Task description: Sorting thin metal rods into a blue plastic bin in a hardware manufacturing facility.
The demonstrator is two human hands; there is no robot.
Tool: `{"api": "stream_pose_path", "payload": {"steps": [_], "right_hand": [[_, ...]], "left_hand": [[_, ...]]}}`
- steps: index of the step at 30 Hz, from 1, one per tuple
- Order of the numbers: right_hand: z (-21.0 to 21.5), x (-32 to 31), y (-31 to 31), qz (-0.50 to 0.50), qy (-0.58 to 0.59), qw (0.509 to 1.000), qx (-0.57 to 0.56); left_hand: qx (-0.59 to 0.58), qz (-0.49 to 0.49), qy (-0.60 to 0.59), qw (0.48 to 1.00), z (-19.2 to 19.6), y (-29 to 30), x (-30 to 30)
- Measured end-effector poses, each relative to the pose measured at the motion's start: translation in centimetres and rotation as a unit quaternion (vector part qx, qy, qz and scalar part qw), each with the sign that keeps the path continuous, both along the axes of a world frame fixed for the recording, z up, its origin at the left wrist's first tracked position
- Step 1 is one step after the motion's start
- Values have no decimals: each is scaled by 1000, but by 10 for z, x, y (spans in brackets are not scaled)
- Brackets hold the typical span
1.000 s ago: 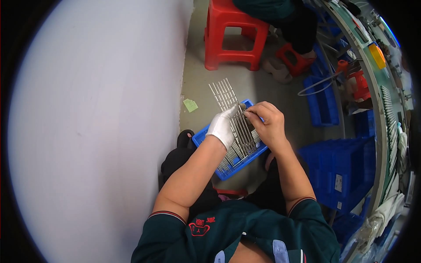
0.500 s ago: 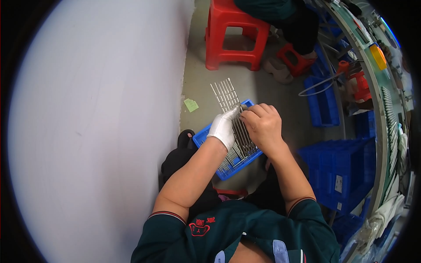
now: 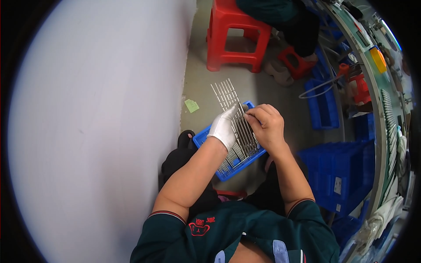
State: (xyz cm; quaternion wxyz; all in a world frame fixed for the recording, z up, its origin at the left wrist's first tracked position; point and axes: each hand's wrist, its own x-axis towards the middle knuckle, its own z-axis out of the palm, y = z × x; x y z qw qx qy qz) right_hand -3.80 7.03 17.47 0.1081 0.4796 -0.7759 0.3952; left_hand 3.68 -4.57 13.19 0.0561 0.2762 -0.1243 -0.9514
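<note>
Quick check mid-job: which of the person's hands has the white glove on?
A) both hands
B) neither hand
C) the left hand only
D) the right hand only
C: the left hand wears a white glove on the row of thin metal rods over the blue tray, while the right hand is bare.

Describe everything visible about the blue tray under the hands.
The blue tray looks like a shallow rectangular plastic bin, tilted diagonally in the picture, resting over the person's lap. It holds a row of thin metal rods lying side by side; their far ends stick out past its upper rim. The gloved left hand and the bare right hand rest over the rods, hiding the tray's middle. Its floor shows between the rods.
</note>
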Motion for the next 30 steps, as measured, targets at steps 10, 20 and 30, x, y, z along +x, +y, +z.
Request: {"api": "stream_pose_path", "payload": {"steps": [10, 20, 30], "right_hand": [[7, 0, -1, 17, 53, 998, 12], [7, 1, 0, 25, 47, 999, 6], [8, 2, -2, 30, 49, 998, 11]], "left_hand": [[21, -6, 19, 1000, -8, -4, 0], [8, -9, 24, 1000, -12, -5, 0], [25, -11, 36, 999, -14, -7, 1]]}}
